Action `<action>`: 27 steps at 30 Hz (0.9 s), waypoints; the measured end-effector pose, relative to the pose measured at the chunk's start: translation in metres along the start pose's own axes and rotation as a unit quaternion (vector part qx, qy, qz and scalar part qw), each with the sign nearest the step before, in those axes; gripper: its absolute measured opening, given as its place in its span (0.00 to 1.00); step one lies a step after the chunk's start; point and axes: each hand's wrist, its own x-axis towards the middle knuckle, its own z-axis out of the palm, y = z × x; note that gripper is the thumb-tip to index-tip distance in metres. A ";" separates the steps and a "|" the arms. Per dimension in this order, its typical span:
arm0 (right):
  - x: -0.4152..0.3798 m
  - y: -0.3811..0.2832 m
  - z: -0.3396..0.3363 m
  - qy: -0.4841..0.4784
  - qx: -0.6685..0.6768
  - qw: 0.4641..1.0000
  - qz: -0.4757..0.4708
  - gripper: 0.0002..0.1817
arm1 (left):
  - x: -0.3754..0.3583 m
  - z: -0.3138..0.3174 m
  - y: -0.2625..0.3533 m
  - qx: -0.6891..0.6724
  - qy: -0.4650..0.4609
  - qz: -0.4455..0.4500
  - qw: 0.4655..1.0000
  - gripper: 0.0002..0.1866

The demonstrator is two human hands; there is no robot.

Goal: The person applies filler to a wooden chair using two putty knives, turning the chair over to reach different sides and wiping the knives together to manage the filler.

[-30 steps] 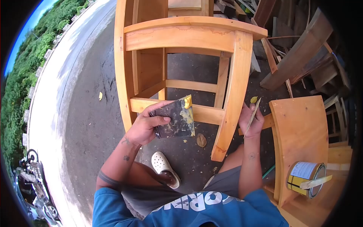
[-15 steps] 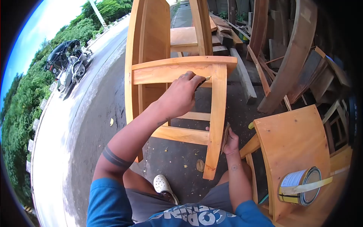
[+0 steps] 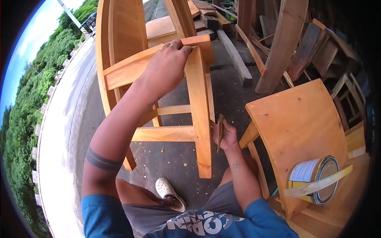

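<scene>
A tilted wooden chair (image 3: 201, 119) stands in front of me. At the corner where its curved rail meets the leg, my left hand (image 3: 168, 65) is closed round a small tool; its light tip (image 3: 193, 48) barely shows and the fingers hide the rest. Lower down, beside the leg, my right hand (image 3: 227, 137) grips a thin flat brown piece (image 3: 220, 133), held edge-on to me.
At my right lies another curved wooden chair part (image 3: 295, 115). On it sits a tin can (image 3: 311, 180) with a flat wooden stick (image 3: 321, 183) across it. Planks (image 3: 235, 57) and timber are stacked behind. A road (image 3: 65, 131) runs along the left.
My left hand has shifted up along the rail-and-leg joint, and its tool is now more hidden. The chair sits further left in view. The vehicle on the road is farther off.
</scene>
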 end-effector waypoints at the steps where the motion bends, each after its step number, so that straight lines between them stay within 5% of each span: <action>1: 0.000 -0.002 -0.006 0.002 -0.004 1.000 0.004 0.17 | 0.002 0.001 0.001 0.001 0.002 -0.002 1.000 0.30; 17: -0.005 -0.007 -0.031 0.018 -0.053 0.997 0.057 0.17 | -0.007 0.047 0.008 0.073 0.078 0.010 0.994 0.24; 21: -0.006 -0.007 -0.018 0.045 -0.057 0.996 0.046 0.13 | -0.044 0.052 0.029 0.059 0.028 0.000 0.998 0.30; 23: -0.006 -0.002 -0.025 -0.022 0.026 0.999 0.038 0.20 | -0.076 0.049 0.049 0.052 -0.032 0.046 0.997 0.30; 27: -0.003 -0.006 -0.024 -0.061 0.027 0.997 0.034 0.22 | -0.056 -0.004 0.032 -0.083 -0.074 -0.032 0.993 0.28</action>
